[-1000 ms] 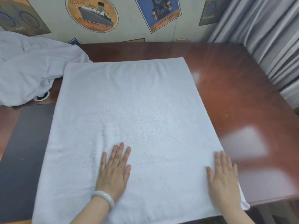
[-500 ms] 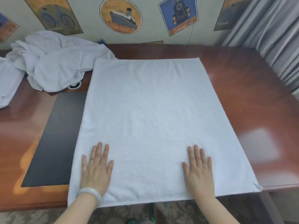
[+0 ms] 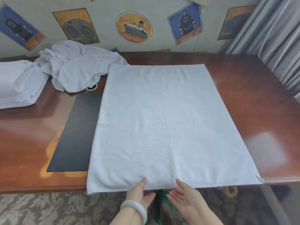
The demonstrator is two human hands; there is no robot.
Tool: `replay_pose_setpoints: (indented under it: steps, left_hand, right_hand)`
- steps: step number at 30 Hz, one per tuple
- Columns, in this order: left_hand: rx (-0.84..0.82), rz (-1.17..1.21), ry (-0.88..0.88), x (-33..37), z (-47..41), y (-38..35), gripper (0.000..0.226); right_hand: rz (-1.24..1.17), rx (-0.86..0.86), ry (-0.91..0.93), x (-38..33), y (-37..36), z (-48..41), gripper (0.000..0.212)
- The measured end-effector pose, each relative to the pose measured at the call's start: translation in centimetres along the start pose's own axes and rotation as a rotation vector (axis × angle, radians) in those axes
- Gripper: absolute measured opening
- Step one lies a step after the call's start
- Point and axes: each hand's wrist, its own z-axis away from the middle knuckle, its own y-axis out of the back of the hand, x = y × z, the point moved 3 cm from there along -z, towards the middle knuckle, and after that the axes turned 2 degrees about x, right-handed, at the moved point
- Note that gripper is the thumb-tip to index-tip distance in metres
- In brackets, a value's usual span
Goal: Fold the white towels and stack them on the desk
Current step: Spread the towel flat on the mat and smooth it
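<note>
A white towel (image 3: 164, 124) lies flat on the brown desk (image 3: 253, 101), folded into a wide rectangle whose near edge hangs slightly over the desk's front. My left hand (image 3: 140, 194) and my right hand (image 3: 183, 195) are at the middle of that near edge, palms turned up, thumbs resting on top of the towel and fingers under the edge. Whether they pinch the cloth I cannot tell. A crumpled white towel (image 3: 78, 69) lies at the back left, and a stack of folded white towels (image 3: 17, 85) sits at the far left.
A black desk pad (image 3: 76, 133) lies partly under the towel's left side. A papered wall with posters stands behind the desk, grey curtains (image 3: 276, 38) hang at the right. Patterned carpet (image 3: 48, 208) lies below the front edge.
Both hands slid off the towel's top, came together at the middle of its near edge and turned palms up. The view shifted left, showing the folded stack.
</note>
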Motion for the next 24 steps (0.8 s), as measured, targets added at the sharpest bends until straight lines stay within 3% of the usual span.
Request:
replay_pose_setpoints:
  steps: [3, 8, 15, 20, 24]
  left_hand:
    - [0.004, 0.077, -0.017, 0.5, -0.4, 0.8, 0.035]
    - [-0.015, 0.109, -0.001, 0.1, -0.2, 2.0, 0.034]
    - [-0.042, 0.214, 0.008, 1.6, 1.2, 1.3, 0.032]
    - [-0.061, 0.393, -0.082, 3.7, 2.1, 0.3, 0.032]
    - [-0.119, 0.519, -0.167, 7.2, 2.5, -0.6, 0.026]
  right_hand:
    - [-0.129, -0.007, -0.002, -0.1, 0.1, 0.0, 0.051]
    - [-0.176, -0.019, 0.122, -1.1, 0.4, 0.4, 0.027]
    - [-0.311, -0.064, 0.09, -3.2, 0.1, 1.8, 0.007]
    - [-0.423, -0.116, 0.106, -6.0, 1.3, 1.4, 0.011]
    - [-0.513, -0.135, 0.231, -10.6, 2.2, 0.8, 0.014]
